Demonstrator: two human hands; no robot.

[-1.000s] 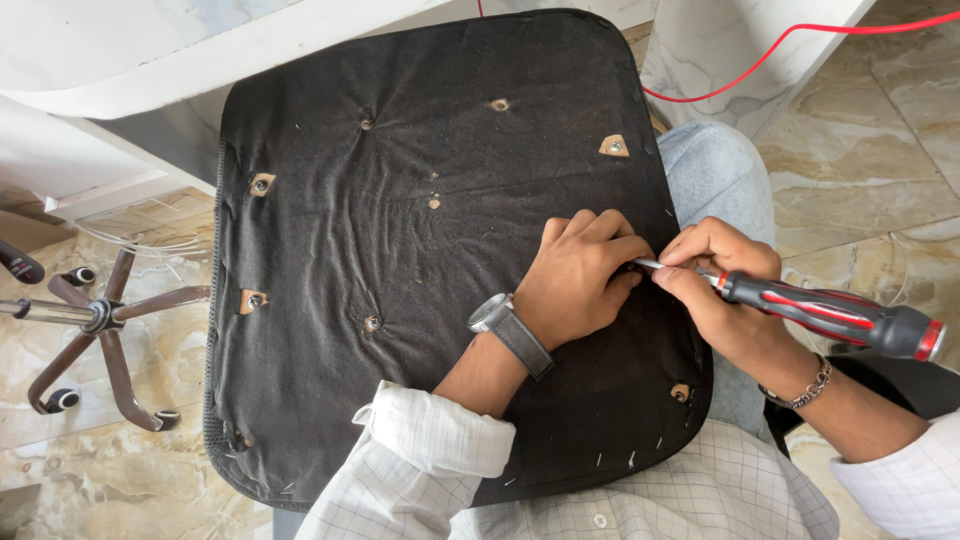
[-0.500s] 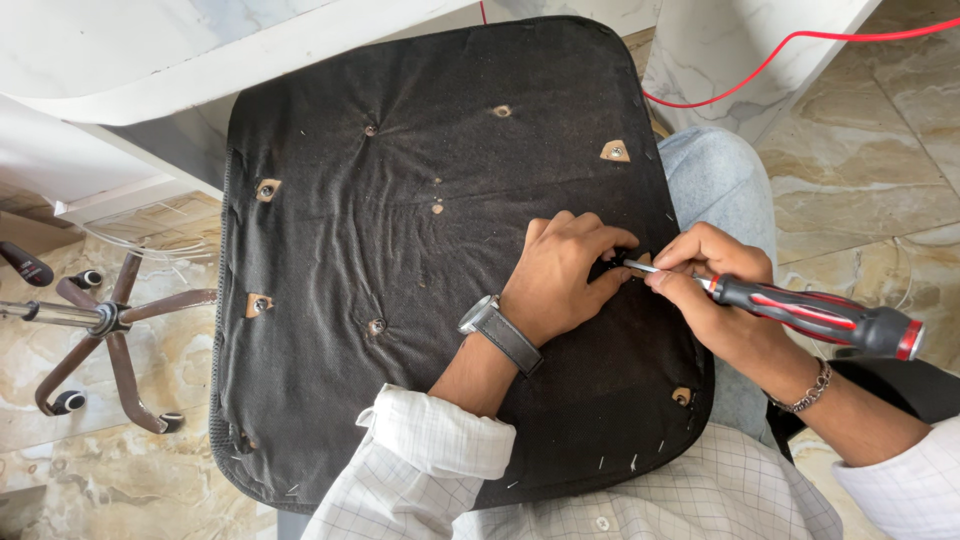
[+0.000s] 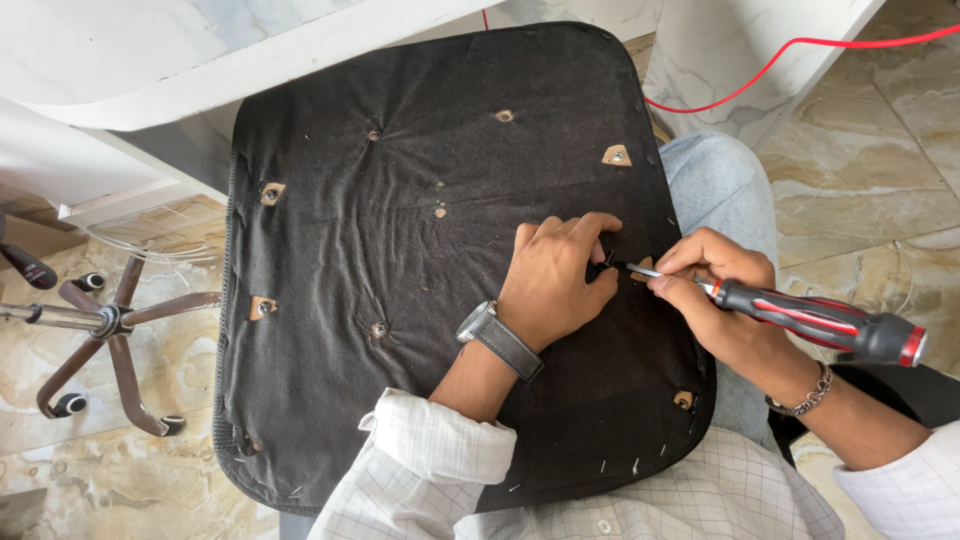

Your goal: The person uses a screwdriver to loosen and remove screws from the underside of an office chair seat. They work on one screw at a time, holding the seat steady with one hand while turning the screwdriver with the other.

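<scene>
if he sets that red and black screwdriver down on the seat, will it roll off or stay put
The screwdriver looks round-handled, so it could roll, though its ribbed grip may slow it. The seat cushion, resting on the person's lap, is covered in wrinkled black fabric that would probably hold it. The right hand grips it near the shaft, suggesting it is stiff and handle-heavy.

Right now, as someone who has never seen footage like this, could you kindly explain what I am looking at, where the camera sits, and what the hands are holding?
This is one picture from a camera worn on a person's head, looking down at their own two bare hands. There is no machine. Across their lap lies an upturned office chair seat, its black underside fabric showing small holes with bolts. The left hand, wearing a wristwatch, presses on the fabric. The right hand holds a red and black screwdriver, its tip at a hole beside the left fingers. The chair's wheeled base lies on the marble floor, and a red cable runs behind.
</scene>
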